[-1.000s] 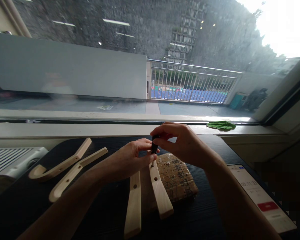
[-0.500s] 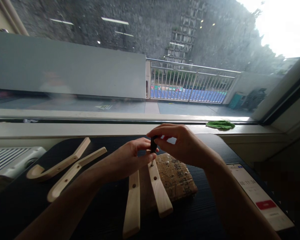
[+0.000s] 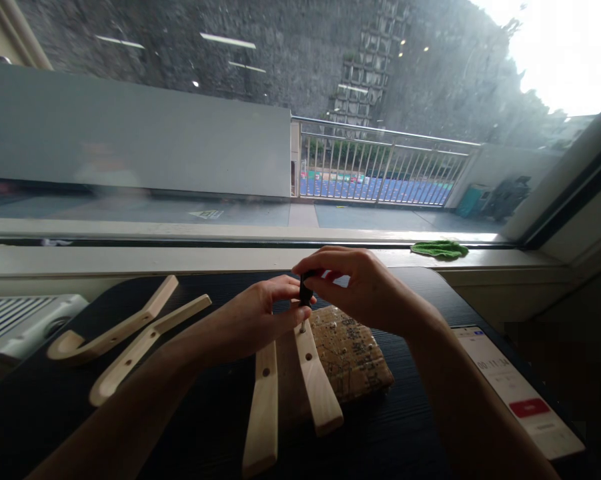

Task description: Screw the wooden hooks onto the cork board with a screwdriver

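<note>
A short black-handled screwdriver [image 3: 306, 291] stands upright over a hole in a pale wooden piece [image 3: 316, 383]. My right hand [image 3: 347, 277] pinches the top of its handle between thumb and fingers. Lower down, my left hand [image 3: 270, 310] closes its thumb and fingers around the same handle. The metal shank meets the wood just below; the screw, if any, is too small to make out. That piece lies partly against a brown, printed, tape-wrapped cardboard slab [image 3: 353, 350]. Left of it rests a second bent wooden piece [image 3: 263, 413] with a visible hole.
Two curved wooden pieces, a hooked one [image 3: 105, 347] and another [image 3: 130, 360], lie at the left of the dark table [image 3: 205, 433]. A phone [image 3: 520, 393] with a timer is at the right. A green cloth [image 3: 439, 250] lies on the windowsill; a radiator [image 3: 27, 323] stands left.
The whole view has shifted slightly. Both hands keep their hold on the screwdriver, and the wooden pieces stay in place.
</note>
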A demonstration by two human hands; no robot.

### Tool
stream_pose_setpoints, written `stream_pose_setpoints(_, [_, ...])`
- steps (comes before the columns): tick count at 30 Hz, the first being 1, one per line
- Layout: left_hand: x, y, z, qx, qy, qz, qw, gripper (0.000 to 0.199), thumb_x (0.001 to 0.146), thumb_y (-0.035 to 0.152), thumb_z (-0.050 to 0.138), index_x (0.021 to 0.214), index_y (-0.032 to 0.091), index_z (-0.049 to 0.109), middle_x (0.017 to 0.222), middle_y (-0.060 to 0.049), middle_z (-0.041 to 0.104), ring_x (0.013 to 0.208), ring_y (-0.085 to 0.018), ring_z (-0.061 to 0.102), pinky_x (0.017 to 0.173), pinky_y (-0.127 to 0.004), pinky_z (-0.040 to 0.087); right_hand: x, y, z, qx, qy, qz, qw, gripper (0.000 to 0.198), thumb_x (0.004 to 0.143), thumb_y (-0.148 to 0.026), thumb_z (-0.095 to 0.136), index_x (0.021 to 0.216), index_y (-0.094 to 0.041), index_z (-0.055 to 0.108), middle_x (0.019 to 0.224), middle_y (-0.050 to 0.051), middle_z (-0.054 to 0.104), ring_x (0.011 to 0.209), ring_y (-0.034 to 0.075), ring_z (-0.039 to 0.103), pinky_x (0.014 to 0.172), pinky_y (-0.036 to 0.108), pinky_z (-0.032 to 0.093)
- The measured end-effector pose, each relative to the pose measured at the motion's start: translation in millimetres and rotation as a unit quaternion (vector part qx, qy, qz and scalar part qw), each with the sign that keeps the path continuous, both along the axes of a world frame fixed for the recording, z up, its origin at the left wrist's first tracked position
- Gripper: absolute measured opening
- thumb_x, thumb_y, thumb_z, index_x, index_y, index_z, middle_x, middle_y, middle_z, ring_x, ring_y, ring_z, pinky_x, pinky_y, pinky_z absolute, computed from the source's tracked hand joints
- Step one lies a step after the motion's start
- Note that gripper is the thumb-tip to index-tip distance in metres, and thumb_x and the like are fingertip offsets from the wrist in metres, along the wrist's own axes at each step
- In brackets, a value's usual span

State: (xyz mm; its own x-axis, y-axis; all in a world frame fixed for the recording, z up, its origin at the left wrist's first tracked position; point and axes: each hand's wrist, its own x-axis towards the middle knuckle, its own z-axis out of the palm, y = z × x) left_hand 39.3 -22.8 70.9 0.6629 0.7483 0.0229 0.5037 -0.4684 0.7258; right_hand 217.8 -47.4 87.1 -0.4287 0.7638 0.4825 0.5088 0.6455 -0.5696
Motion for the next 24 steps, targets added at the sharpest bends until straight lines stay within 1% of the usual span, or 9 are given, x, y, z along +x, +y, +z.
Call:
stream_pose_setpoints(3, [-0.7, 1.0, -2.8, -0.001, -0.003, -0.002, 1.000, 0.024, 0.082, 0.035, 0.045, 0.091, 0.023, 0.064, 0.092, 0.000, 0.061, 0.076, -0.014, 0.054, 0.066, -0.024, 0.042, -0.8, 0.5, -0.7, 0.004, 0.004, -0.007, 1.000, 0.025, 0.081, -0.011, 0.049, 0.098, -0.019, 0.064, 0.092, 0.001, 0.064, 0.082, 0.012, 0.058, 0.073, 0.025, 0.045])
stream_pose_setpoints(7, [-0.7, -1.3, 2.8, -0.005, -0.001, -0.003, 1.000, 0.024, 0.081, 0.034, 0.046, 0.093, 0.025, 0.065, 0.093, 0.001, 0.061, 0.075, -0.014, 0.055, 0.067, -0.024, 0.042, -0.8, 1.3, -0.8, 0.000, 0.004, -0.007, 1.000, 0.023, 0.081, -0.014, 0.051, 0.099, -0.019, 0.064, 0.094, 0.002, 0.063, 0.084, 0.012, 0.058, 0.074, 0.026, 0.045])
stream_pose_setpoints(10, [-0.3, -3.3, 7.2, -0.019, 0.003, -0.007, 1.000, 0.026, 0.081, 0.034, 0.046, 0.099, 0.025, 0.064, 0.098, 0.000, 0.062, 0.082, -0.016, 0.057, 0.071, -0.025, 0.043, -0.4, 1.8, -1.1, -0.001, 0.000, -0.011, 1.000, 0.021, 0.082, -0.017, 0.052, 0.100, -0.018, 0.064, 0.091, 0.002, 0.063, 0.080, 0.012, 0.058, 0.073, 0.027, 0.046])
stream_pose_setpoints(12, [0.0, -3.1, 6.6, -0.022, -0.001, -0.010, 1.000, 0.026, 0.082, 0.034, 0.046, 0.099, 0.025, 0.064, 0.101, 0.000, 0.062, 0.088, -0.018, 0.057, 0.075, -0.026, 0.044, -0.3, 2.0, -1.3, -0.002, -0.006, -0.014, 1.000, 0.022, 0.082, -0.019, 0.052, 0.100, -0.019, 0.063, 0.089, 0.002, 0.063, 0.078, 0.012, 0.058, 0.072, 0.027, 0.046])
stream_pose_setpoints(14, [0.1, -1.9, 4.0, -0.018, -0.004, -0.007, 1.000, 0.026, 0.082, 0.036, 0.046, 0.097, 0.025, 0.064, 0.102, 0.000, 0.061, 0.090, -0.019, 0.057, 0.076, -0.027, 0.044, -0.1, 2.0, -1.4, 0.003, -0.007, -0.018, 1.000, 0.021, 0.082, -0.020, 0.053, 0.099, -0.018, 0.064, 0.089, 0.002, 0.063, 0.076, 0.012, 0.057, 0.071, 0.027, 0.046])
stream_pose_setpoints(16, [0.0, -0.9, 2.1, -0.012, -0.004, -0.003, 1.000, 0.025, 0.082, 0.037, 0.045, 0.093, 0.024, 0.063, 0.099, -0.001, 0.062, 0.088, -0.019, 0.057, 0.075, -0.028, 0.044, 0.6, 1.8, -1.3, 0.013, -0.001, -0.027, 1.000, 0.020, 0.081, -0.021, 0.053, 0.099, -0.018, 0.064, 0.095, 0.004, 0.062, 0.078, 0.012, 0.057, 0.071, 0.028, 0.046])
stream_pose_setpoints(19, [-0.2, -1.7, 4.2, -0.015, -0.003, -0.024, 1.000, 0.024, 0.082, 0.035, 0.044, 0.087, 0.021, 0.063, 0.097, -0.002, 0.061, 0.088, -0.019, 0.056, 0.077, -0.029, 0.043, 2.7, 1.2, -0.9, 0.026, 0.008, -0.030, 0.999, 0.023, 0.081, -0.019, 0.052, 0.101, -0.019, 0.063, 0.103, 0.004, 0.060, 0.082, 0.013, 0.057, 0.071, 0.028, 0.046])
stream_pose_setpoints(22, [-0.1, -3.9, 9.1, -0.015, -0.010, -0.029, 0.999, 0.022, 0.081, 0.032, 0.044, 0.083, 0.021, 0.063, 0.099, -0.002, 0.059, 0.090, -0.019, 0.055, 0.079, -0.028, 0.042, 4.3, 0.7, -0.4, 0.018, -0.002, -0.014, 1.000, 0.026, 0.081, -0.013, 0.048, 0.100, -0.019, 0.063, 0.096, 0.003, 0.062, 0.081, 0.012, 0.057, 0.072, 0.028, 0.046])
stream_pose_setpoints(24, [0.2, -4.9, 11.1, -0.016, -0.003, -0.022, 1.000, 0.022, 0.081, 0.033, 0.044, 0.084, 0.021, 0.063, 0.096, -0.002, 0.059, 0.088, -0.018, 0.054, 0.077, -0.028, 0.043, 4.6, 0.6, -0.3, 0.012, -0.010, -0.007, 1.000, 0.026, 0.080, -0.012, 0.048, 0.099, -0.019, 0.064, 0.092, 0.002, 0.063, 0.080, 0.012, 0.057, 0.073, 0.028, 0.046])
